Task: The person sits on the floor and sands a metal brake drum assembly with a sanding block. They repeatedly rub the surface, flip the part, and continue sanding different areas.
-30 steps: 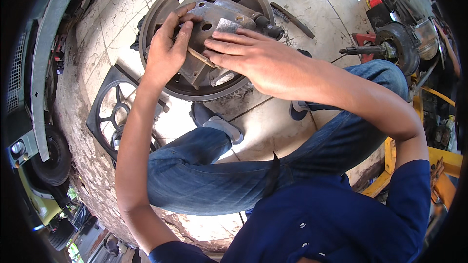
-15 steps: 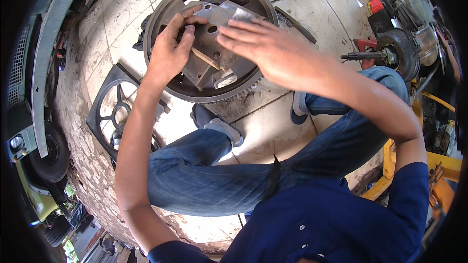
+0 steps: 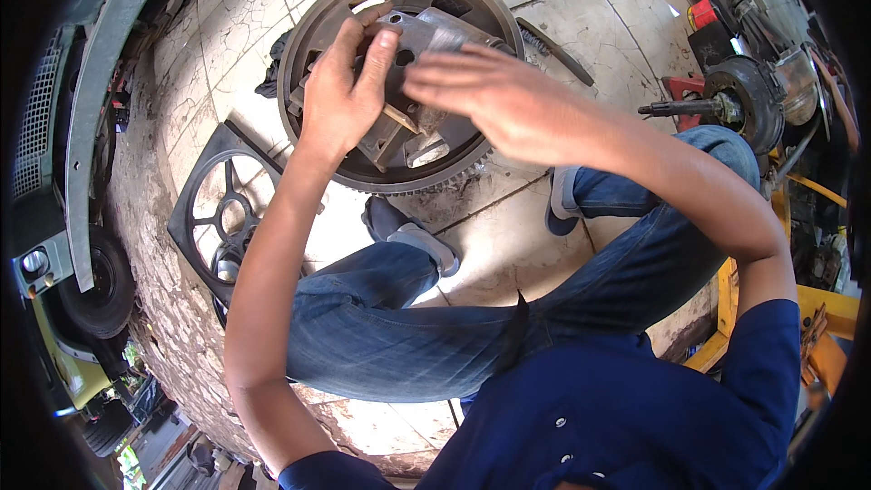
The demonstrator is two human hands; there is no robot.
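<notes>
- My left hand is curled around the left end of a grey metal bracket piece, fingers hooked over its far edge and thumb side pressed against it, so that hand is gripping it.
- My right hand is spread open with the fingers pointing left, hovering flat over the right part of the same bracket. Can't really tell if it's touching the metal or just above it.
- The bracket sits across the middle of a big round flywheel with gear teeth along its rim, lying flat on the cracked tile floor, on the far side of my knees.
- There's a smaller metal block on the wheel face just near of my left hand, partly hidden by my wrist.
- I'm crouched in blue jeans, with both shoes right at the near edge of the wheel.
- Left of me there's a black fan shroud lying flat on the floor.
- Far right is a hub with a shaft sticking out left, with a red box just beyond it.
- Way off left, a green vehicle with a tyre.
</notes>
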